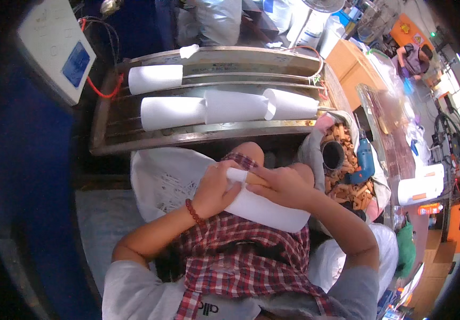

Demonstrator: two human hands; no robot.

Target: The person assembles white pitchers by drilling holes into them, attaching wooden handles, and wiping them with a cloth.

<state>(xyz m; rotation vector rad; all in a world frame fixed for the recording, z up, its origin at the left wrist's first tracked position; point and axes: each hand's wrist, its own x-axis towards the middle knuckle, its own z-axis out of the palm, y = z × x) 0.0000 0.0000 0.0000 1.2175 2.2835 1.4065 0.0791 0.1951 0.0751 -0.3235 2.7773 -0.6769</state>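
Over my lap I hold a white tapered foam-like tube (278, 210), its narrow end pointing up and left and its wide end resting low to the right. My left hand (213, 186) is closed around the narrow end. My right hand (286, 188) grips a short tan wood-like piece (256, 181) against the same end, its thumb and fingers pressed on it. Whether the tan piece sits inside the tube or only against it, I cannot tell. Below the tube lies a red checked apron (224, 266).
Ahead, a metal-edged trough (118, 114) carries rods with several white tubes (174, 113). A sack (311, 152) at right holds many tan pieces (342, 130), a dark round cup (332, 155) and a blue power drill (365, 160). A control box (54, 53) stands upper left; a person (414, 61) sits far right.
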